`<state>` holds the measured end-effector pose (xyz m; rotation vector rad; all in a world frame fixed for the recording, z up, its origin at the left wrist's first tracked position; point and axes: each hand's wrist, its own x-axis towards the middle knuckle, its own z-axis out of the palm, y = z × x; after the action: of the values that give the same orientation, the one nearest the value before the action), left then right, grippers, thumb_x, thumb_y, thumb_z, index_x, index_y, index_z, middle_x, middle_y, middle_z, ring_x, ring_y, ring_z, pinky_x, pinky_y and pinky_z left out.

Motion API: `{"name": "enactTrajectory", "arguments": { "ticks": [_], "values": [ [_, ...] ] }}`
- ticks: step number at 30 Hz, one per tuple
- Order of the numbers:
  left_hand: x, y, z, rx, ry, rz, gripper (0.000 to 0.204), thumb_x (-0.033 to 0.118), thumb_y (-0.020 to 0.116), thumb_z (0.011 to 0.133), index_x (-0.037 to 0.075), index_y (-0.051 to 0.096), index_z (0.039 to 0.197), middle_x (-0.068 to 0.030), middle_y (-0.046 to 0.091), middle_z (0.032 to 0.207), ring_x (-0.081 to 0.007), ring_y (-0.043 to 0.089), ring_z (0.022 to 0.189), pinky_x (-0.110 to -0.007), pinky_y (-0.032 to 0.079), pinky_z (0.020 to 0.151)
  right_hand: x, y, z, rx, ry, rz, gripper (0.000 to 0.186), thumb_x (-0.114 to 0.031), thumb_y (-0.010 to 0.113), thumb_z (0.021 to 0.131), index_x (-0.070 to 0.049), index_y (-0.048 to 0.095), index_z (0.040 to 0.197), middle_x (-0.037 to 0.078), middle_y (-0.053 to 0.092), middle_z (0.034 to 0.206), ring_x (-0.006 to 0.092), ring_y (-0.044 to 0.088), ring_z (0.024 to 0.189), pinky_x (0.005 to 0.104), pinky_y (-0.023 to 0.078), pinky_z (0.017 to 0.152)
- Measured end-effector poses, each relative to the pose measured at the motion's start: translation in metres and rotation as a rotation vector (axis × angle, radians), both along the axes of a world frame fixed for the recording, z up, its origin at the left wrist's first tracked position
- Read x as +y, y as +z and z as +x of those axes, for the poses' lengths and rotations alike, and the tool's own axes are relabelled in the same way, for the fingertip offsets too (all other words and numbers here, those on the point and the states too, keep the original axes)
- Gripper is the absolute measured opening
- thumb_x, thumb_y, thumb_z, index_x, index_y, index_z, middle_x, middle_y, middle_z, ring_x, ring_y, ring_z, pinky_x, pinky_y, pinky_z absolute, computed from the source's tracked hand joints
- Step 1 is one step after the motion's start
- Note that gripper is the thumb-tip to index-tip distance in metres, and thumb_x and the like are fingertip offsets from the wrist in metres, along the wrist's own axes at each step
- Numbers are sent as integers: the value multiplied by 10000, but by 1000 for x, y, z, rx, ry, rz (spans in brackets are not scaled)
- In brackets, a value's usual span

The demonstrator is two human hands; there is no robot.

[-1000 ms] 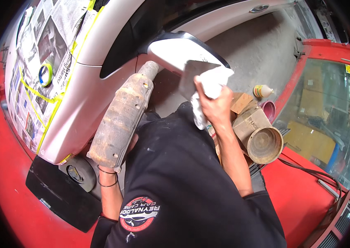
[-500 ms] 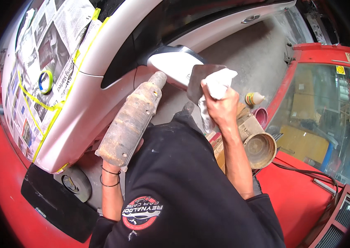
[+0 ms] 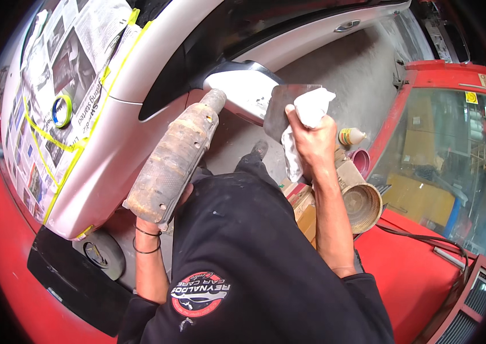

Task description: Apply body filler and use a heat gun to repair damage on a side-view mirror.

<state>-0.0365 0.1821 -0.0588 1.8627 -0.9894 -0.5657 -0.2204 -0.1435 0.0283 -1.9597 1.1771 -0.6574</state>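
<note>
A rusty, brownish-grey catalytic converter [image 3: 171,160] with a narrow pipe end slants up in front of me, the pipe end near the white car's side mirror [image 3: 243,89]. Most of my left hand [image 3: 186,194] is hidden beneath its lower end, with the fingers showing at its right side. My right hand [image 3: 317,143] is closed round a crumpled white cloth [image 3: 313,107] and a thin, flat grey plate [image 3: 280,106]. The plate sticks out to the left of the cloth, near the mirror. Cloth also hangs below the fingers.
Newspaper [image 3: 71,63] and yellow tape mask the car's front, with a tape roll [image 3: 61,111] on it. At right lie a woven basket [image 3: 362,206], cardboard boxes [image 3: 305,221], a white-capped bottle [image 3: 352,136] and a red windowed panel [image 3: 420,229]. A wheel [image 3: 100,255] stands lower left.
My left hand and the catalytic converter have shifted slightly down and left. My right hand, with the cloth and plate, has moved a little right. More of my shoe shows.
</note>
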Motion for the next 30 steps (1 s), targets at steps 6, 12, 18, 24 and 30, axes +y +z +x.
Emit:
{"name": "enactTrajectory", "arguments": {
  "ticks": [6,12,18,24,30],
  "values": [
    [-1,5,-5,194,50,-13,337,249,871,1005,90,805,1295,-95,825,1232,-294,773,1154,-431,594,996,-4,2,19,71,-23,24,281,-255,851,1000,17,815,942,52,771,745,107,702,706,342,564,672],
    [-4,27,-5,-199,-90,25,360,187,893,978,86,794,1309,-93,822,1238,-274,777,1133,-428,600,986,7,-4,-3,30,-120,68,296,-318,849,968,-35,853,1053,149,839,878,284,839,830,406,625,790],
    [21,8,-10,111,70,22,424,216,882,987,78,762,1369,-97,802,1312,-280,762,1191,-435,596,1010,-2,13,13,243,-45,13,317,-337,847,967,-43,854,1088,191,835,933,365,838,909,431,637,820],
    [30,11,-13,-137,19,62,400,217,898,971,92,779,1332,-89,811,1265,-291,766,1151,-429,601,995,13,-7,35,229,41,-120,389,-381,845,975,1,845,1045,191,825,875,305,836,834,432,630,792],
    [36,15,4,-208,25,49,399,218,893,972,117,788,1344,-73,812,1301,-271,759,1199,-435,593,1029,20,4,10,198,28,-150,271,-310,805,1015,-56,858,1093,199,836,968,350,835,933,428,642,833]
  ]
}}
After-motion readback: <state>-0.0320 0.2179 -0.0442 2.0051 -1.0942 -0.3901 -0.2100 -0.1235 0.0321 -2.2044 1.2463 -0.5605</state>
